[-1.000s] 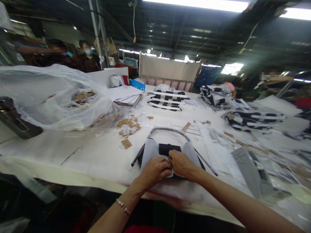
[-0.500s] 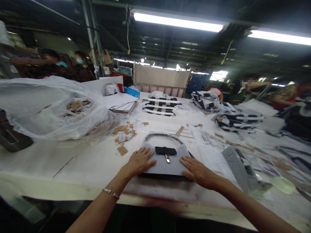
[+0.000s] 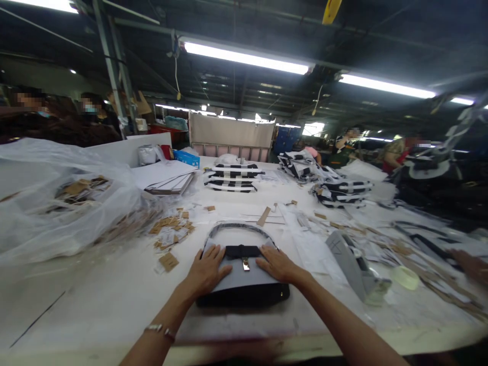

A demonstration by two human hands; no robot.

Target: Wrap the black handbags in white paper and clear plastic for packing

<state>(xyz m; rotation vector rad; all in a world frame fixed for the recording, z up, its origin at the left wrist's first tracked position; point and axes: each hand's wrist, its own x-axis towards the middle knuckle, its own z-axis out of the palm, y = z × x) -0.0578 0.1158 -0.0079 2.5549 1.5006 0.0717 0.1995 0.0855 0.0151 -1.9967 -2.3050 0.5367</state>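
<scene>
Well, from my seat I read this handbag [image 3: 244, 278] as nearly finished. It lies flat on its back on the white table [image 3: 95, 305], in the lower middle of the frame, with its dark base toward me. Its curved handle [image 3: 236, 226] arches away above it.

The black strap [image 3: 241, 251] sits across the top of the grey front, and the small metal clasp [image 3: 246, 264] hangs at its centre. It looks fastened, though I cannot be sure at this size.

My left hand [image 3: 208, 269] and right hand [image 3: 276, 264] are apart, one on each side of the clasp. Both are open with the palms down on the grey panel, and the fingers grip nothing. I take this for smoothing or pressing the front flat, so the closing looks done and only the tidying is left.

- Loose brown paper tags [image 3: 170, 231] lie scattered left of centre, near the bag but not touching it.
- A big clear plastic sack [image 3: 57, 203] fills the left of the frame.
- Striped bags [image 3: 232, 178] are stacked at upper centre.
- A roll of tape [image 3: 404, 277] sits at the lower right.
- Another worker's hand [image 3: 470, 264] is at the right edge.
</scene>
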